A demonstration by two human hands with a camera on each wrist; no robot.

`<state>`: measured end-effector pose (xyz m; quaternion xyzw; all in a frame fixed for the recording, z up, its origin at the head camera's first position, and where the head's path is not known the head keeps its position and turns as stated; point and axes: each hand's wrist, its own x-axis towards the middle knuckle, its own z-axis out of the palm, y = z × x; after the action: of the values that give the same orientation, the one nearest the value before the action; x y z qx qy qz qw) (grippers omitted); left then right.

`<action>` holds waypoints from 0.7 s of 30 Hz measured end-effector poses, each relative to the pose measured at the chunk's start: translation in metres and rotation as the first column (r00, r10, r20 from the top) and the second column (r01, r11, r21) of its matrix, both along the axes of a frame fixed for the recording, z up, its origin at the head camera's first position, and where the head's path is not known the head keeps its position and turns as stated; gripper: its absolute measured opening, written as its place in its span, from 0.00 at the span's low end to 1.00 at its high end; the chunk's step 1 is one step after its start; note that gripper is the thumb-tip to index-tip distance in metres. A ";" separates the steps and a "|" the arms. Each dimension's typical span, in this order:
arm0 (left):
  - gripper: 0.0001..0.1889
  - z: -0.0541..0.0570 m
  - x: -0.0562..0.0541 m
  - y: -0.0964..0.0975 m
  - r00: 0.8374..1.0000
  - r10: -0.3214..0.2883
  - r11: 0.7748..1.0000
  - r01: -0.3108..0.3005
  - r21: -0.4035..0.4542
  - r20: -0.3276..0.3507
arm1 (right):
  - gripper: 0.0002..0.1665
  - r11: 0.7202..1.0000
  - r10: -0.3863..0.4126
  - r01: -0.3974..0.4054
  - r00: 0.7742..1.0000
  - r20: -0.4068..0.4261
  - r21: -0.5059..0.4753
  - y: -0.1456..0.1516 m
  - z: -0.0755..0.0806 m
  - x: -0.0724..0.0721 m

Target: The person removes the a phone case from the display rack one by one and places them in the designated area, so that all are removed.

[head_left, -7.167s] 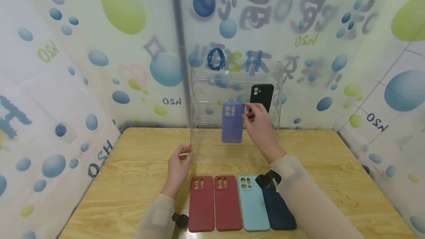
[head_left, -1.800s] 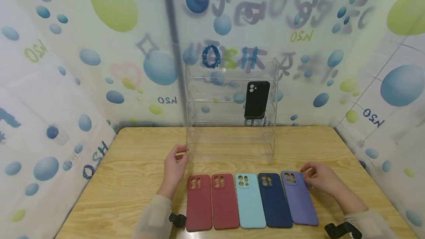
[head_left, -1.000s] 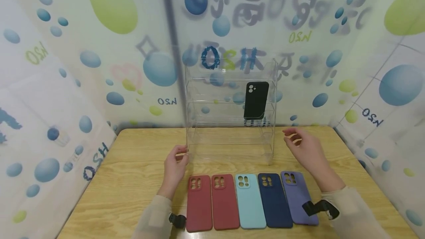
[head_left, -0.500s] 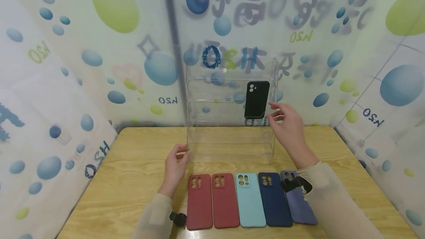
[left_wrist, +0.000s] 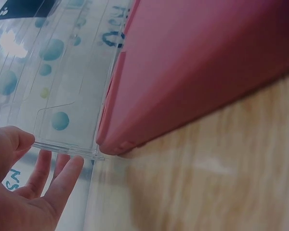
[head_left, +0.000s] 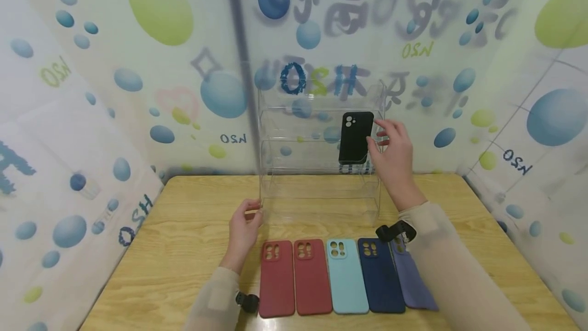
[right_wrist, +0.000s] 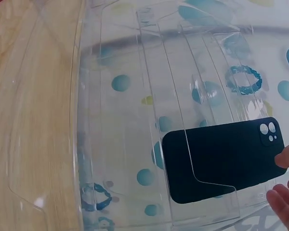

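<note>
A clear tiered display rack (head_left: 317,199) stands at the back of the table. My left hand (head_left: 243,229) pinches its left side edge; in the left wrist view thumb and fingers lie on opposite sides of the clear panel (left_wrist: 67,113). A black phone case (head_left: 356,139) leans on a middle tier at the right, its lower part behind the clear lip. My right hand (head_left: 394,160) is at the case's right edge, thumb and fingers spread apart. In the right wrist view the thumb meets the black case (right_wrist: 216,156) near its camera end; whether it touches is unclear.
A row of phone cases lies before the rack: two dark red ones (head_left: 277,282), a light blue one (head_left: 347,280), a navy one (head_left: 383,282) and a purple one (head_left: 413,282), partly under the right sleeve. The wooden table (head_left: 184,234) meets patterned walls.
The purple case, earlier held up at the rack, now lies at the row's right end. My right hand has left it and risen to the black case. My left hand stays put.
</note>
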<state>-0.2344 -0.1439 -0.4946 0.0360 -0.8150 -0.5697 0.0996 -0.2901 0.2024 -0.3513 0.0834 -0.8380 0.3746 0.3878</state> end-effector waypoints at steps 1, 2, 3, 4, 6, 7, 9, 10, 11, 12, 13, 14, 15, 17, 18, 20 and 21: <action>0.13 0.001 0.000 0.000 1.000 0.000 1.000 0.000 -0.004 -0.005 | 0.24 1.000 -0.001 0.001 1.000 -0.006 0.008 0.000 0.001 -0.002; 0.13 0.001 0.000 0.000 1.000 0.000 1.000 0.000 -0.005 -0.004 | 0.24 1.000 -0.003 0.004 1.000 -0.008 0.015 0.000 0.003 -0.003; 0.13 0.001 0.000 0.000 1.000 0.001 1.000 -0.001 -0.006 -0.001 | 0.25 1.000 -0.005 0.005 1.000 -0.007 0.022 0.000 0.004 -0.005; 0.13 0.001 0.000 0.000 1.000 0.000 1.000 0.000 -0.006 0.000 | 0.26 0.999 -0.009 0.009 1.000 -0.004 0.032 0.000 0.005 -0.006; 0.12 0.001 0.001 0.000 1.000 0.000 1.000 0.000 -0.005 0.001 | 0.27 0.999 -0.013 0.013 1.000 0.005 0.047 0.000 0.007 -0.009; 0.12 0.002 0.001 0.000 1.000 0.001 1.000 -0.001 -0.004 0.001 | 0.27 0.999 -0.011 0.011 1.000 0.009 0.053 0.000 0.008 -0.010; 0.12 0.001 0.001 0.000 1.000 0.001 1.000 -0.001 -0.002 0.006 | 0.28 0.998 -0.011 0.010 1.000 0.016 0.068 0.001 0.010 -0.012; 0.12 0.001 0.001 0.000 1.000 0.002 1.000 -0.002 -0.002 0.003 | 0.28 0.997 -0.012 0.010 1.000 0.019 0.076 0.001 0.011 -0.014; 0.12 0.001 0.001 0.000 1.000 0.003 1.000 -0.003 -0.002 0.003 | 0.28 0.996 -0.012 0.010 1.000 0.023 0.086 0.001 0.012 -0.015; 0.12 0.000 0.001 0.001 1.000 0.005 1.000 -0.005 0.000 0.006 | 0.28 0.995 -0.011 0.009 1.000 0.027 0.095 0.002 0.013 -0.016; 0.12 0.000 0.001 0.001 1.000 0.005 1.000 -0.005 0.000 0.007 | 0.28 0.995 -0.010 0.007 0.999 0.032 0.104 0.002 0.013 -0.017; 0.12 0.000 0.000 0.001 1.000 0.006 1.000 -0.006 -0.001 0.007 | 0.28 0.994 -0.010 0.006 0.999 0.037 0.113 0.001 0.014 -0.018; 0.12 -0.001 0.000 0.001 1.000 0.008 1.000 -0.008 -0.001 0.009 | 0.28 0.993 -0.008 0.003 0.999 0.043 0.119 0.001 0.014 -0.018; 0.12 0.000 0.001 0.001 1.000 0.009 1.000 -0.009 0.000 0.011 | 0.28 0.992 -0.002 -0.005 0.998 0.056 0.124 0.001 0.013 -0.019; 0.12 0.000 0.001 0.001 1.000 0.008 1.000 -0.008 0.001 0.012 | 0.29 0.992 -0.001 -0.006 0.998 0.060 0.124 0.000 0.013 -0.019; 0.12 0.000 0.001 0.001 1.000 0.009 1.000 -0.009 0.000 0.012 | 0.29 0.993 0.002 -0.010 0.998 0.065 0.122 -0.001 0.013 -0.018; 0.12 0.001 0.001 0.001 1.000 0.011 1.000 -0.011 0.000 0.013 | 0.29 0.993 0.005 -0.013 0.998 0.066 0.117 -0.001 0.012 -0.018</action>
<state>-0.2332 -0.1429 -0.4938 0.0439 -0.8154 -0.5690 0.0974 -0.3079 0.2010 -0.3390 0.0977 -0.8704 0.3290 0.3530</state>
